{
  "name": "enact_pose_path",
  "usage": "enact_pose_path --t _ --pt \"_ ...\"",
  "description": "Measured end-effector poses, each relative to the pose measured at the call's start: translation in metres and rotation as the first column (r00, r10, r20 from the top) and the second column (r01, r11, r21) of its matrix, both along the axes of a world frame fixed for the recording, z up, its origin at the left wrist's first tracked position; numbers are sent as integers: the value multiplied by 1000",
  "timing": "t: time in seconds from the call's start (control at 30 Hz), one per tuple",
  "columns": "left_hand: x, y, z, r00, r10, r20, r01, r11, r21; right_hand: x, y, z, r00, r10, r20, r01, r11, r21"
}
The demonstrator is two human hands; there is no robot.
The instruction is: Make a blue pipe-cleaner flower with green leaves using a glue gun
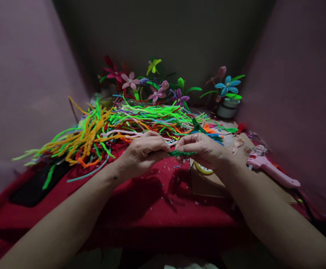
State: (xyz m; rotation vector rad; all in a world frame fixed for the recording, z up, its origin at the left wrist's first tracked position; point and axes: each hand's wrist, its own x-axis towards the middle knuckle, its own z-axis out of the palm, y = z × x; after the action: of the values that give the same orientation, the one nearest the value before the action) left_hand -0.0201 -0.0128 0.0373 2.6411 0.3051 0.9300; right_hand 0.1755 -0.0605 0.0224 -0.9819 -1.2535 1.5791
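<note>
Both my hands meet above the red cloth (140,209), pinching a short dark green pipe cleaner (182,153) between them. My left hand (142,153) has its fingers closed on the piece's left end. My right hand (204,149) grips the right end, fingers curled. Right behind my hands lies a big heap of pipe cleaners (118,125) in orange, yellow, neon green, pink and blue.
Finished pipe-cleaner flowers (154,87) stand at the back, some in a small white pot (227,107). A pink glue gun (269,168) lies at the right on brown cardboard (207,183). A tape roll (203,170) peeks out under my right hand. Pink walls close in on both sides.
</note>
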Motion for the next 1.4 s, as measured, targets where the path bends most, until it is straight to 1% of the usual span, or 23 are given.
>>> enact_pose_path --t 0.1,0.23,0.33,0.4,0.47,0.53,0.57,0.67,0.73,0.8,0.83,0.87,0.9,0.93,0.97,1.0,1.03,1.07,1.1,1.13,1.2,1.27,1.4 --pt "0 -1 -3 987 130 99 -123 989 -79 -7 2 -9 990 -131 -43 135 984 116" --pt "4 -1 -10 944 268 193 -255 963 -90 -20 0 -16 942 -329 -60 334 921 198" --pt "7 -1 -15 905 357 232 -339 934 -113 -30 -5 -15 890 -450 65 420 869 262" --pt "10 -2 -19 889 396 231 -384 918 -98 -34 -10 -15 826 -534 181 435 807 400" --pt "12 -1 -23 883 414 222 -418 908 -35 -36 -12 -18 719 -628 298 357 702 617" --pt "14 -1 -27 887 414 206 -435 898 70 -36 -14 -23 557 -716 420 148 583 799" --pt "14 0 -29 894 409 186 -434 891 129 -35 -14 -26 462 -748 477 10 542 840" --pt "15 3 -35 923 380 62 -380 870 314 -34 -14 -29 231 -788 571 -341 484 806" --pt "14 5 -35 938 345 -25 -305 858 414 -32 -14 -26 176 -796 579 -442 462 769" --pt "12 8 -34 956 284 -69 -221 859 462 -28 -12 -17 203 -795 572 -412 461 786" --pt "12 9 -32 967 245 -74 -184 865 467 -25 -11 -12 249 -782 572 -351 477 805" --pt "11 9 -30 976 206 -67 -152 873 464 -21 -8 -6 320 -752 577 -265 513 816" --pt "11 8 -28 985 165 -55 -122 880 458 -16 -6 -1 419 -697 582 -157 576 802" --pt "10 7 -26 991 130 -38 -99 887 450 -11 -3 3 540 -604 586 -46 674 737" --pt "10 5 -24 995 101 -14 -85 894 440 -7 0 6 674 -476 565 47 791 610" --pt "10 2 -22 997 76 13 -74 900 430 -3 3 6 803 -321 502 98 902 420" --pt "10 0 -20 998 54 39 -66 906 418 0 5 5 906 -165 390 88 974 206" --pt "10 -3 -18 997 39 67 -63 911 407 1 7 2 971 -36 238 34 999 13" --pt "9 -4 -18 995 34 95 -69 914 399 1 8 -2 996 56 75 -46 990 -130" --pt "9 -5 -17 991 43 124 -89 915 395 -2 9 -6 993 96 -75 -110 972 -210" --pt "7 -4 -19 980 99 175 -162 904 395 -11 8 -13 964 41 -264 -116 955 -274" --pt "6 -1 -22 959 179 219 -256 879 403 -22 5 -16 952 -107 -287 25 962 -273" --pt "7 4 -25 928 290 233 -365 831 420 -38 -1 -15 913 -359 -193 342 932 -117"
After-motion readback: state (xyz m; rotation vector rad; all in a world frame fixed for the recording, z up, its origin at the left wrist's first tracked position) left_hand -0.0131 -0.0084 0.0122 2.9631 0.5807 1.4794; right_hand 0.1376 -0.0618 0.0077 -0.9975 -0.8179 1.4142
